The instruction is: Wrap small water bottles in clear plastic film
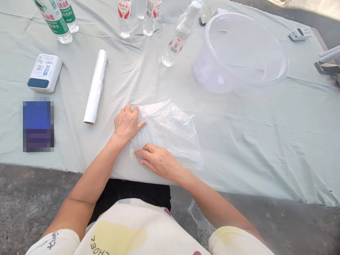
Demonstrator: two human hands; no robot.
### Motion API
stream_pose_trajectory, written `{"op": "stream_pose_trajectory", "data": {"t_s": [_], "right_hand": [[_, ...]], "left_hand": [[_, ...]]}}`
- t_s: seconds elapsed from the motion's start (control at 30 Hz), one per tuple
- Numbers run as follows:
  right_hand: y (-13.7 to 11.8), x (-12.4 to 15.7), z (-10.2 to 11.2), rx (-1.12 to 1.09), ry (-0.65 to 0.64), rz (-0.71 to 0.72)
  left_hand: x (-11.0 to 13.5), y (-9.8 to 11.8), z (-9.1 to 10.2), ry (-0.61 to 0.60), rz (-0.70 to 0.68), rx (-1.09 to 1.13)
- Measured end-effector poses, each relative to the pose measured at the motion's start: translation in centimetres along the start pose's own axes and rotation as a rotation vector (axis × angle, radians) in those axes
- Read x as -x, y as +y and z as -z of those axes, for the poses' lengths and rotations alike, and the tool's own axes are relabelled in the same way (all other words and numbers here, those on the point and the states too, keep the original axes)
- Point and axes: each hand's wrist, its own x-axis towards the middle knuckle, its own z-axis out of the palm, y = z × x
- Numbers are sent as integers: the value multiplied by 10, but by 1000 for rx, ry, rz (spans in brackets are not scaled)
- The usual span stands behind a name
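A thin, clear plastic sheet [172,136] lies crumpled on the cloth-covered table in front of me. My left hand [126,122] is at its upper left edge, fingers curled down onto the plastic and thumb pointing right. Lower down, my right hand [159,161] has its fingers and thumb closed at the sheet's lower left edge. Fine creases run through the plastic between both hands. Left of my left hand, a white roll [95,86] with a brown core lies apart from it. Whether the sheet is a bag or a single layer I cannot tell.
A translucent basin [217,67] stands at the upper right, beside a tilted-looking bottle with plastic over its top [180,37]. Several water bottles [124,19] stand at the back. A white device [45,72] and a blurred-out blue item [38,124] lie left. Someone's hand [338,78] shows far right.
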Motion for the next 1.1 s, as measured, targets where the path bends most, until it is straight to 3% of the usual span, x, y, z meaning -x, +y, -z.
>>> {"op": "stream_pose_trajectory", "data": {"t_s": [0.13,0.33,0.5,0.67,0.77,0.87,0.93,1.03,1.1], "right_hand": [[-2,0,12,-19,-148,22],[13,4,39,-353,-188,6],[65,-12,78,-510,46,-271],[126,-26,125,-109,471,-689],[127,-40,146,69,590,-722],[109,-73,157,65,651,-523],[101,-113,162,38,645,-382],[104,-196,175,-32,607,-279],[114,-259,186,-103,593,-313]], "left_hand": [[1,-5,12,-60,-70,-70],[-3,-19,18,-191,-206,-232],[-5,-26,13,-267,-206,-222],[-3,-32,9,-256,-204,-166],[-2,-36,7,-240,-227,-110],[-3,-39,2,-227,-243,-60],[-5,-41,-2,-212,-248,-25],[-6,-44,-9,-186,-264,27],[-7,-46,-13,-178,-274,53]]}}
